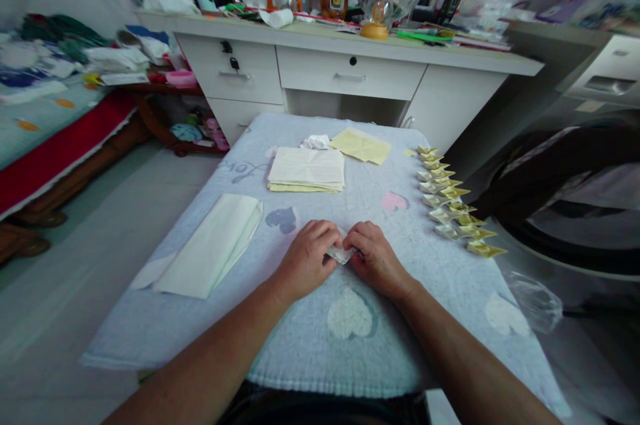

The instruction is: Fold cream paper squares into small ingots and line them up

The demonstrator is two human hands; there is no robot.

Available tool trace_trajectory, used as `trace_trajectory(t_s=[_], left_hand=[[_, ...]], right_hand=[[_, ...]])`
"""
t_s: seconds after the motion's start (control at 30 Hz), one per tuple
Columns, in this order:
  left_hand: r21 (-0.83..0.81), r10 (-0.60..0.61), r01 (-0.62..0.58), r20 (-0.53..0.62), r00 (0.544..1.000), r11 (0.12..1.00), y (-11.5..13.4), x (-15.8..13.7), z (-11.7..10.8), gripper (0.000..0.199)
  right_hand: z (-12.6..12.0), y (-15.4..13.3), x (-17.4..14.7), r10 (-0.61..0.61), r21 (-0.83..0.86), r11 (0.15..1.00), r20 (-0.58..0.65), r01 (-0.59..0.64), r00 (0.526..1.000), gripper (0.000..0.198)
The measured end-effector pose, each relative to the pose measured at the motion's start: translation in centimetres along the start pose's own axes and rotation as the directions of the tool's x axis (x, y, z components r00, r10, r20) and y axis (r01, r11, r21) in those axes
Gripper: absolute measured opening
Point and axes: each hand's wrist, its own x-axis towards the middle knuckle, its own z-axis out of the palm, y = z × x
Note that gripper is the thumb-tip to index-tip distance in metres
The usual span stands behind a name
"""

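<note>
A small folded piece of white paper (342,253) is held between my two hands, low over the middle of the cloth-covered table. My left hand (311,256) is closed on its left side, and my right hand (376,258) pinches its right side. The fingers cover much of the paper, so its full shape is hidden. Beyond my hands lies a stack of white and yellow paper sheets (307,168). Several small folded paper boats (443,195), yellow and whitish, stand in rows along the table's right side.
A folded white paper bundle (213,245) lies at the left. Yellow sheets (361,145) and a crumpled white paper (316,142) rest near the back of the table (295,351). A cluttered white desk (350,71) stands behind, with a washing machine (595,145) at the right.
</note>
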Motion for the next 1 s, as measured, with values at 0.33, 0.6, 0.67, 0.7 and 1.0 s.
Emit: trace_trajectory(t_s=[0.33,0.6,0.67,0.7,1.0], left_hand=[[0.171,0.070,-0.099,0.165,0.984,0.980,-0.3,-0.2,-0.2,0.010],[0.163,-0.031,0.006,0.145,0.989,0.987,-0.2,0.0,-0.6,0.011],[0.157,-0.076,0.053,0.141,0.987,0.986,-0.4,0.0,-0.7,0.010],[0.151,-0.091,0.069,0.143,0.985,0.986,-0.6,0.0,-0.8,0.010],[0.094,-0.182,0.167,0.188,0.965,0.982,-1.3,0.3,-2.0,0.009]], right_hand=[[-1.7,0.5,-0.3,0.145,0.014,0.989,0.087,-0.147,0.986,0.021],[-1.9,1.1,-0.2,0.187,0.053,0.980,0.097,-0.193,0.977,0.007],[-1.8,1.2,-0.1,0.198,0.071,0.976,0.094,-0.205,0.976,0.006],[-1.8,1.2,0.0,0.205,0.077,0.974,0.095,-0.212,0.974,0.005],[-1.9,1.0,0.1,0.254,0.059,0.964,0.103,-0.261,0.962,0.006]])
